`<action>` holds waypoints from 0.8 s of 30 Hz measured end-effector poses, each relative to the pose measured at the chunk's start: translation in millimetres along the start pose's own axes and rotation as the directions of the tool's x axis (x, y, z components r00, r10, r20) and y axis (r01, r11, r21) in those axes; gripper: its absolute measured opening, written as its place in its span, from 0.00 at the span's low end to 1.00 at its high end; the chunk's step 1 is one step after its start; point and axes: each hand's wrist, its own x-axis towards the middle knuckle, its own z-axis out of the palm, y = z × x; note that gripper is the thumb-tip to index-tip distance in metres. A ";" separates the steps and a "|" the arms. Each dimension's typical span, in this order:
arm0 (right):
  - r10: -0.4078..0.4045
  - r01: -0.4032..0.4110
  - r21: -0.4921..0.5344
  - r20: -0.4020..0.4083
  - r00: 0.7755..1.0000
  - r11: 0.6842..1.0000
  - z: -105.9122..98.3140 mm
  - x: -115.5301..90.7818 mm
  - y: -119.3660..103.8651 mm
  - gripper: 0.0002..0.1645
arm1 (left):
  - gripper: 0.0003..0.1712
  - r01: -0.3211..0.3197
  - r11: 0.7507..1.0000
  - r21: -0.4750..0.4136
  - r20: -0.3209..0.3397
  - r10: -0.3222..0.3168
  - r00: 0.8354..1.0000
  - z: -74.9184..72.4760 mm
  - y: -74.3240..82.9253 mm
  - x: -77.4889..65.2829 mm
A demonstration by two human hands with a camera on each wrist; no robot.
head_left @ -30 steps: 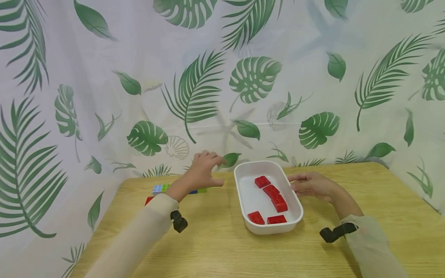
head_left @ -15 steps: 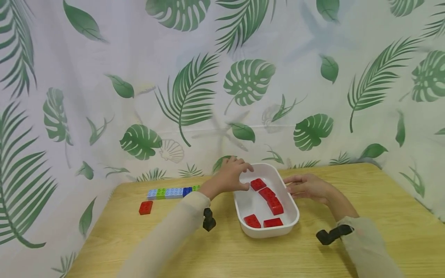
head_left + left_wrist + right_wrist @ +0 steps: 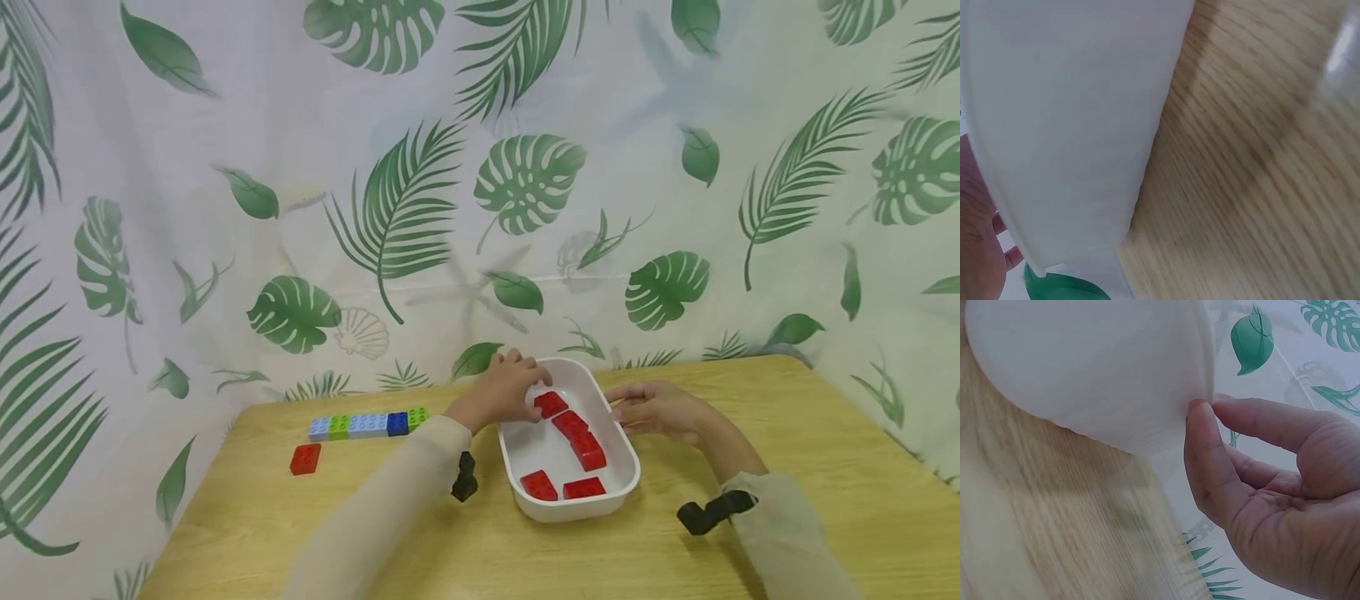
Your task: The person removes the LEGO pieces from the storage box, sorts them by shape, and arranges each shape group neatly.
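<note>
A white plastic tray (image 3: 510, 454) stands on the table with several red toy building bricks in it. My left hand (image 3: 506, 392) reaches over its far left rim, thumb and fingers spread apart beside the farthest red brick (image 3: 553, 404); contact with that brick cannot be made out. In the left wrist view the tray wall (image 3: 1072, 125) hides most of this hand. My right hand (image 3: 663, 410) is at the tray's right side. In the right wrist view its thumb and fingertips (image 3: 1202, 422) pinch the tray's rim.
On the left of the table (image 3: 247, 517) lies a row of light blue, green and dark blue bricks (image 3: 367, 425). One loose red brick (image 3: 305, 458) lies in front of it. A leaf-patterned curtain (image 3: 420, 333) hangs along the table's back edge.
My left hand has moved right, from beside the brick row to inside the far part of the tray. My right hand stays at the tray's right side. The head view has shifted slightly.
</note>
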 end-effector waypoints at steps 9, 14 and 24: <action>0.012 -0.012 -0.003 -0.008 1.000 1.000 2.5 0.3 0.7 0.34 | 0.28 -0.021 0.990 0.142 0.013 0.019 1.000 7.8 2.5 8.4; 0.009 -0.009 0.001 -0.005 1.000 1.000 0.9 0.0 -1.3 0.34 | 0.28 -0.035 0.988 0.153 0.041 0.029 0.999 9.6 3.6 14.4; 0.001 -0.001 0.014 0.005 1.000 1.000 0.3 -0.7 0.2 0.34 | 0.24 -0.043 0.983 0.180 0.062 0.032 0.998 13.2 6.8 13.9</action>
